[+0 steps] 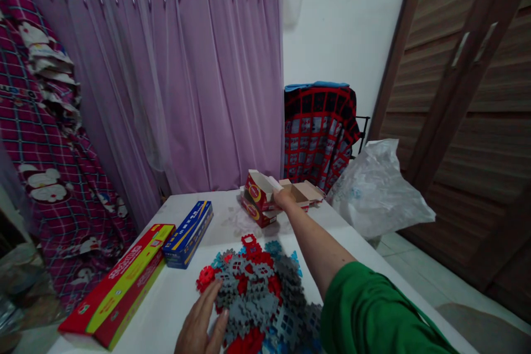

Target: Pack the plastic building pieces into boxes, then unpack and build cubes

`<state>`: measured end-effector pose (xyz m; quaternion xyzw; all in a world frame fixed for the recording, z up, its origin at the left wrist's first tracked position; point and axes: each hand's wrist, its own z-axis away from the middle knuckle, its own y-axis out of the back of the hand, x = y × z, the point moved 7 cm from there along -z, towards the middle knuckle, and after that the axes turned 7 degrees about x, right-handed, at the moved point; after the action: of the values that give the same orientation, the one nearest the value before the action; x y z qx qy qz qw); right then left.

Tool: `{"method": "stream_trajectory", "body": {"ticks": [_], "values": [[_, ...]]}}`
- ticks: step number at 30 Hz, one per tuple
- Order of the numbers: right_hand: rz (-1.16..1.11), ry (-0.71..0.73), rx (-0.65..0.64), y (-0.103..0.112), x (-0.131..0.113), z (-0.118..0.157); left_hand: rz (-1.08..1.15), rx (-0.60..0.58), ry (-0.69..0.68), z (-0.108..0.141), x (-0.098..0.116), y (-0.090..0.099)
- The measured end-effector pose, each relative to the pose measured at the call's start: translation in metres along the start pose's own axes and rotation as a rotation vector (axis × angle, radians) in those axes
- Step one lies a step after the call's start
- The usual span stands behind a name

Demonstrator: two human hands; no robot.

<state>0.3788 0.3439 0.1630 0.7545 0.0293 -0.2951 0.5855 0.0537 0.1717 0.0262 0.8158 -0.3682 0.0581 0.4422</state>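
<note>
My right hand (284, 198) reaches across to the far end of the table, its fingers closed on the edge of an open red cardboard box (258, 189). That box rests tilted on another red box (260, 217). Beside my right hand stands an open box (306, 192) with its flaps spread. In front of me lies a heap of grey, red and blue plastic interlocking pieces (253, 293). My left hand (203, 318) is at the heap's left edge, fingers stretched out and holding nothing; I cannot tell whether its fingertips touch the pieces.
On the left of the white table (160, 310) lie a long red and yellow box (124, 282) and a blue box (188, 235). A clear plastic bag (375, 193) stands beyond the right edge. Purple curtains (224, 83) hang behind; a brown wardrobe (452, 138) is at right.
</note>
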Motion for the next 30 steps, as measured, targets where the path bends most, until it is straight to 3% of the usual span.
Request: {"method": "stream_trajectory", "body": {"ticks": [4,7,9,12,14,15,17,21,25,30], "values": [[-0.015,-0.030,-0.030,-0.001,0.006,-0.001,-0.113,-0.041,-0.108,-0.004,0.018,-0.007],[-0.029,0.039,-0.071,-0.002,0.013,0.025,-0.149,-0.171,-0.147,-0.014,0.043,-0.020],[-0.042,0.121,-0.108,-0.008,0.018,0.064,-0.142,-0.327,-0.158,-0.024,0.061,-0.032],[-0.080,0.300,-0.205,-0.027,0.023,0.146,-0.137,-0.521,-0.116,-0.036,0.079,-0.043],[-0.080,0.628,-0.338,-0.044,0.016,0.208,-0.169,-0.574,-0.061,-0.039,0.079,-0.041],[-0.056,0.694,-0.374,-0.051,0.020,0.230,-0.182,-0.586,-0.033,-0.038,0.076,-0.039],[-0.008,0.688,-0.395,-0.060,0.033,0.254,-0.190,-0.594,0.000,-0.028,0.067,-0.031],[0.014,0.589,-0.358,-0.064,0.048,0.249,-0.178,-0.573,-0.029,0.002,0.057,-0.017],[0.028,0.459,-0.297,-0.069,0.039,0.221,-0.178,-0.569,-0.064,0.020,0.065,-0.017],[0.013,0.566,-0.367,-0.071,0.019,0.223,-0.207,-0.569,-0.078,0.032,0.069,-0.017]]}}
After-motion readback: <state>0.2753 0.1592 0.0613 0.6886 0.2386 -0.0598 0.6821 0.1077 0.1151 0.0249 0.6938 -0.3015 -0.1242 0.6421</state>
